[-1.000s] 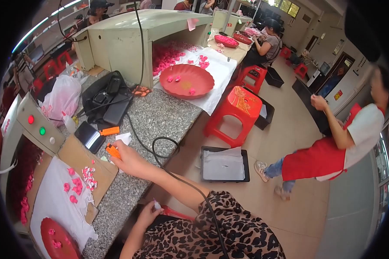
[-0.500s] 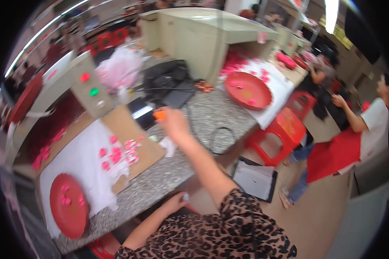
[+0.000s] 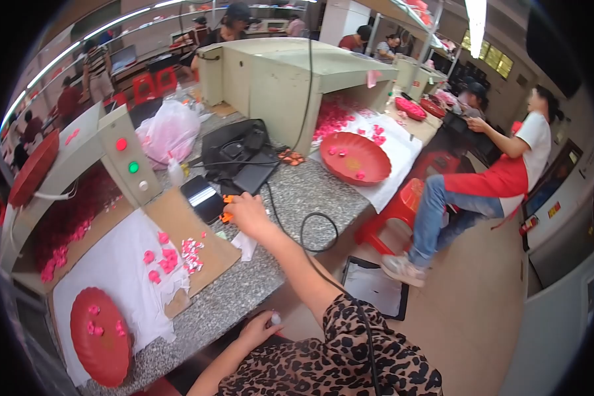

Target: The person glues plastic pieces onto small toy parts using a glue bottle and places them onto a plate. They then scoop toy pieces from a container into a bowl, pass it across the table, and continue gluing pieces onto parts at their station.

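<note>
My right hand (image 3: 247, 214) reaches over the granite worktop with its fingers closed on a small orange piece (image 3: 227, 216), whose exact kind I cannot make out. More orange shows at its upper edge. Right beside these fingers lies a black phone (image 3: 202, 199) with a bright reflection on its screen. Low near the worktop's front edge, my left hand (image 3: 259, 330) is wrapped round a small whitish bottle (image 3: 275, 319). Pink pieces (image 3: 168, 259) and small white-and-pink bits (image 3: 191, 254) lie on white cloth and brown board to the left.
A red scalloped tray (image 3: 102, 340) sits at front left, another (image 3: 355, 158) at right. Two beige machine housings (image 3: 270, 79) (image 3: 127, 155) flank a black bag (image 3: 237, 148). A cable (image 3: 320, 228) loops over the edge. A person in a red apron (image 3: 488, 188) is at right, near red stools (image 3: 402, 211).
The view has shifted and sharpened. My right hand has come down beside the phone with the orange piece. The person in the red apron has a leg raised toward the stool.
</note>
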The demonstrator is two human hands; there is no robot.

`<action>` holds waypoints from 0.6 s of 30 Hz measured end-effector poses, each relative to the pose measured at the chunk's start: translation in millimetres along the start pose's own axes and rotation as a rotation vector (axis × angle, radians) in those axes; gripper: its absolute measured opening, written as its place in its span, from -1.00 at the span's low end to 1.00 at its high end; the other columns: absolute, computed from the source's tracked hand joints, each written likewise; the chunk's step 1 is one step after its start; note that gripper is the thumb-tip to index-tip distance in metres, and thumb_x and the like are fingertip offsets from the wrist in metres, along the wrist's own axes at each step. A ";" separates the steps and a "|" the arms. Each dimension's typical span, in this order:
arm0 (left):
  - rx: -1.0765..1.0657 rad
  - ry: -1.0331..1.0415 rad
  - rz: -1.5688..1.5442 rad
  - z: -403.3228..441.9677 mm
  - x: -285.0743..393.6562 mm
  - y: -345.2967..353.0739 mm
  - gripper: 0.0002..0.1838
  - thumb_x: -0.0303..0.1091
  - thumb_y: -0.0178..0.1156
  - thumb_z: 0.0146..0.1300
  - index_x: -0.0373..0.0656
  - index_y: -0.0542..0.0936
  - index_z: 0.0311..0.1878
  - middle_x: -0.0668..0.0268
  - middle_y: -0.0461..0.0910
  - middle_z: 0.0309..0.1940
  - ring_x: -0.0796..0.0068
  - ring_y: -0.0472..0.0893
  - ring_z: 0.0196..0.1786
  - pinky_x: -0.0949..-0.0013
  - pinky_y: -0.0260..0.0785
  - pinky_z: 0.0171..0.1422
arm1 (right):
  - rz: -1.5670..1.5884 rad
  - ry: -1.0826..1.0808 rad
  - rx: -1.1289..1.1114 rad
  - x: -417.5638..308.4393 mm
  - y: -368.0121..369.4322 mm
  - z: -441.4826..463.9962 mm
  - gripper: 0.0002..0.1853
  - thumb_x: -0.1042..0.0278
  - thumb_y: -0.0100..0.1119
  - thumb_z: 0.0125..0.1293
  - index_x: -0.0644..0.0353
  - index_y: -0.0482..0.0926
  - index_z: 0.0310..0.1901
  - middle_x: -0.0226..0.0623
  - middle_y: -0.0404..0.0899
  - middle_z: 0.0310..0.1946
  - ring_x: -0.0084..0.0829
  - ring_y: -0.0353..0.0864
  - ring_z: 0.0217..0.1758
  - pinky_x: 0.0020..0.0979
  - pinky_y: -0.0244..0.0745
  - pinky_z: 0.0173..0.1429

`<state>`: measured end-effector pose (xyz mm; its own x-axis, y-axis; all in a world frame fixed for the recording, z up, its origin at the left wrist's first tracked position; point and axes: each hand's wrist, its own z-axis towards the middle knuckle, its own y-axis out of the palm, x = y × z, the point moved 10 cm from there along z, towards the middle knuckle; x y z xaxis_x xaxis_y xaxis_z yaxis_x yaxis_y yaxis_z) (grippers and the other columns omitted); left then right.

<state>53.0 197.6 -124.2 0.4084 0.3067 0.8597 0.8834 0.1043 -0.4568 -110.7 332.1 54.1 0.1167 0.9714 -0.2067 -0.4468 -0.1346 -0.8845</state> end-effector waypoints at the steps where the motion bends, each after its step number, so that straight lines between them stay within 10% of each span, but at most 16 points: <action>1: 0.042 0.027 0.002 -3.0 3.0 -4.2 -0.60 -0.19 0.20 0.01 -0.23 0.43 -0.14 0.20 0.44 -0.40 0.37 0.45 -0.40 0.43 0.30 -0.28 | -0.014 0.013 0.010 2.7 -0.3 -0.5 -0.85 0.36 0.05 -0.01 -0.05 0.58 -0.38 -0.41 0.44 -0.35 -0.38 0.36 -0.14 -0.27 0.19 -0.11; 9: 0.124 0.147 -0.057 -31.2 62.6 -24.9 -0.64 -0.26 0.27 -0.05 -0.25 0.47 -0.21 0.25 0.41 -0.47 0.52 0.43 -0.50 0.50 0.29 -0.39 | 0.266 0.009 0.328 -21.6 -67.8 -32.6 -0.83 0.40 0.12 0.01 0.18 0.51 -0.31 -0.32 0.44 -0.39 -0.40 0.40 -0.24 -0.39 0.28 -0.22; 11: 0.120 0.175 -0.037 -43.5 94.5 -39.5 -0.63 -0.29 0.29 -0.07 -0.27 0.47 -0.21 0.27 0.43 -0.44 0.56 0.45 -0.48 0.52 0.31 -0.37 | 1.012 0.187 -0.121 -32.6 -35.1 -49.0 -0.82 0.34 0.06 0.13 0.22 0.49 -0.26 -0.35 0.49 -0.36 -0.52 0.44 -0.27 -0.47 0.35 -0.25; 18: 0.550 0.205 -0.102 -107.1 134.1 -128.2 -0.69 -0.38 0.29 -0.10 -0.25 0.50 -0.24 0.26 0.51 -0.37 0.45 0.50 -0.28 0.44 0.30 -0.13 | 1.654 0.178 -0.520 -95.5 -16.0 -133.0 -0.64 0.13 -0.01 0.21 0.24 0.35 -0.08 -0.35 0.44 -0.34 -0.61 0.40 -0.33 -0.60 0.35 -0.27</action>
<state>19.1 124.0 74.2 0.4122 0.0867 0.9070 0.6942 0.6148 -0.3743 3.3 215.5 32.3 -0.0263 -0.2709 -0.9622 0.1176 -0.9567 0.2661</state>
